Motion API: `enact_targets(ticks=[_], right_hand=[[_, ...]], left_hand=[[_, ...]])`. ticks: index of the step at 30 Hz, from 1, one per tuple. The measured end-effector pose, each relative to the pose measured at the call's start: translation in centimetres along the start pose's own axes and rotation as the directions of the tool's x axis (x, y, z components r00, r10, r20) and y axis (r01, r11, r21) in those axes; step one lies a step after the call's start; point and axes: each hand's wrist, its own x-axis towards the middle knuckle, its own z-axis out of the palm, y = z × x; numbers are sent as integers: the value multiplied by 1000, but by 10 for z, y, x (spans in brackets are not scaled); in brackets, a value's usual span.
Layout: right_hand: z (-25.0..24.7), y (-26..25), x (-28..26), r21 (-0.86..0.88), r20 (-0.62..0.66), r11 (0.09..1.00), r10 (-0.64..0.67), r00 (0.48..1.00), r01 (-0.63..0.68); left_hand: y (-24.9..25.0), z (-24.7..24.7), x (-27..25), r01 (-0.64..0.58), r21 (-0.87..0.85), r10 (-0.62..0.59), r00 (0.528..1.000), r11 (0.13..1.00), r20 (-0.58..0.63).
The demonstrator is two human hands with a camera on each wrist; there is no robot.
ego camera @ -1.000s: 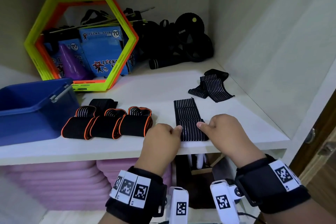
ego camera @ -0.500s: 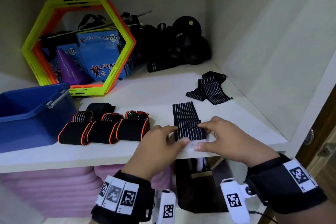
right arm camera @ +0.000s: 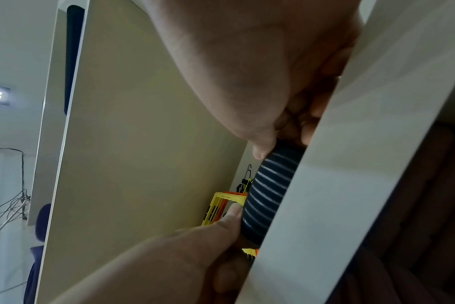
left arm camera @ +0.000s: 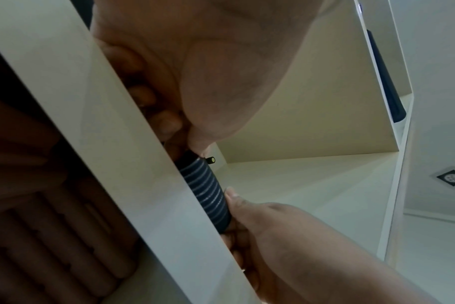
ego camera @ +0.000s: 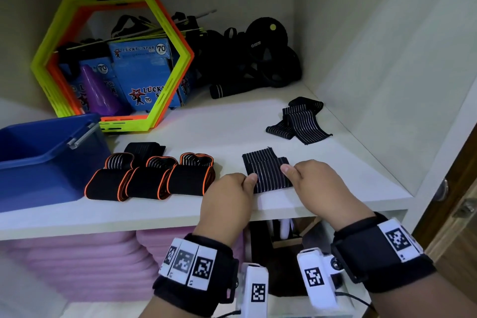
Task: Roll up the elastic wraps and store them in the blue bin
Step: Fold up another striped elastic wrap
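Observation:
A black elastic wrap with thin white stripes (ego camera: 267, 171) lies on the white shelf (ego camera: 206, 134), its near end rolled into a thick roll (left arm camera: 208, 189) (right arm camera: 268, 195). My left hand (ego camera: 232, 196) pinches the roll's left end with thumb on top and fingers curled. At the right end my right hand (ego camera: 312, 183) grips the same roll. The blue bin (ego camera: 38, 160) stands at the shelf's left. Another striped wrap (ego camera: 300, 121) lies loose at the back right.
Three rolled black wraps with orange edging (ego camera: 149, 181) sit between the bin and my hands. A yellow and orange hexagon frame (ego camera: 165, 80), blue boxes (ego camera: 144, 75) and black gear (ego camera: 258, 59) fill the back. The cabinet wall (ego camera: 387, 85) closes the right side. Pink mats (ego camera: 90, 261) lie below.
The roll has travelled away from the shelf edge and grown thicker, and the flat length of wrap ahead of it is shorter. Both hands moved forward with it.

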Motion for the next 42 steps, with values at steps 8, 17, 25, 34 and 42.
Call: enact_targets(ticks=[8,17,25,34,42], right_hand=[[6,-14,-2,-171,-145,984,16,989,-41],[0,-26,8,104,-56,989,113,992,-107],[-11,-28,11,766,-21,634,182,983,-101],[-16,-22,10,853,154,516,-102,983,-80],[-18,-12,7,803,70,594,-168,983,45]], left_hand=[[3,5,9,39,44,-39,999,998,-2],[1,8,7,-15,69,17,999,998,-35],[7,4,0,-1,-60,-5,995,998,-100],[7,9,-4,-89,-219,42,976,972,-214],[11,8,-1,-112,-382,66,989,917,-131]])
